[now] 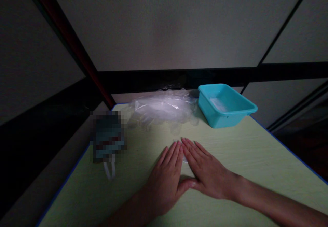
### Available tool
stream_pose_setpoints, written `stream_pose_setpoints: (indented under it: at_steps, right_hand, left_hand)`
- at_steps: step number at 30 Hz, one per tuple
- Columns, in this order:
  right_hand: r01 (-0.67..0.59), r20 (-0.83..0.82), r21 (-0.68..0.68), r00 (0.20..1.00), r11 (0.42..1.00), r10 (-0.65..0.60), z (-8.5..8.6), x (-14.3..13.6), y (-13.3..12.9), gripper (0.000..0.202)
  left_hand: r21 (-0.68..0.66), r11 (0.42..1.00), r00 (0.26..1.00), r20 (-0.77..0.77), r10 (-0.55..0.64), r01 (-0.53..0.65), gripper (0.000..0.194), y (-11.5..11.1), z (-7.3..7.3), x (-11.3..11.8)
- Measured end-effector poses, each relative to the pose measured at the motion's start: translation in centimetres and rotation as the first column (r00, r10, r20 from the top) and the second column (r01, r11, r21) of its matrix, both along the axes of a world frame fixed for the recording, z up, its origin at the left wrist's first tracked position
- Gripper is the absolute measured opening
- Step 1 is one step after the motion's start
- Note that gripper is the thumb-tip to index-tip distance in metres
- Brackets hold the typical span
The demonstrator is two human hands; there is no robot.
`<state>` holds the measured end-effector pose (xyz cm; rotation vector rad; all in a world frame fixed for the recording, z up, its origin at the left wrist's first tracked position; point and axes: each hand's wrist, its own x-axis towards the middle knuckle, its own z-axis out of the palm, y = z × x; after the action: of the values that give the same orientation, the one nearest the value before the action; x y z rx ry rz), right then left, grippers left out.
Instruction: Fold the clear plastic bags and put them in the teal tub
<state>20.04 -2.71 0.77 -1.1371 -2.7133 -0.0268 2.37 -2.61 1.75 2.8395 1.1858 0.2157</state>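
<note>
My left hand (165,181) lies flat on the table with its fingers stretched forward. My right hand (208,169) is flat too, angled in from the right, and the fingertips of both hands come together. The thumbs meet below, leaving a small gap between the palms. A thin clear plastic piece (185,159) shows in part between the fingers and the tabletop; the hands cover most of it, so its kind cannot be told. Beyond my fingers lies a loose heap of clear, crinkled plastic (164,108), perhaps bags or film.
A turquoise plastic basin (225,119) stands at the back right, with a whitish slip (217,104) inside. On the left lies a blurred-out item (109,138) with a pale strap (109,169). The pale table (256,158) has blue edging and backs onto a panelled wall (179,32).
</note>
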Motion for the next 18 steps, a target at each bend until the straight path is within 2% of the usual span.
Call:
stream_pose_setpoints:
  at_steps: [7, 14, 18]
  right_hand:
    - [0.034, -0.016, 0.03, 0.999, 0.999, -0.034, 0.0, 0.22, -0.14, 0.081]
    - [0.117, 0.004, 0.028, 0.993, 0.993, -0.117, 0.03, 0.73, -0.5, 0.079]
    - [0.066, -0.01, 0.043, 0.998, 0.997, -0.066, 0.25, 0.74, -0.48, 0.077]
  left_hand:
    - [0.059, 0.998, 1.0, 0.027, 0.001, -0.002, 0.068, -0.04, -0.34, -0.32]
    - [0.094, 0.991, 0.995, 0.046, 0.086, -0.09, 0.076, -0.06, -0.95, -0.6]
    - [0.088, 0.994, 0.997, 0.058, 0.053, -0.058, 0.074, -0.12, -0.68, -0.56]
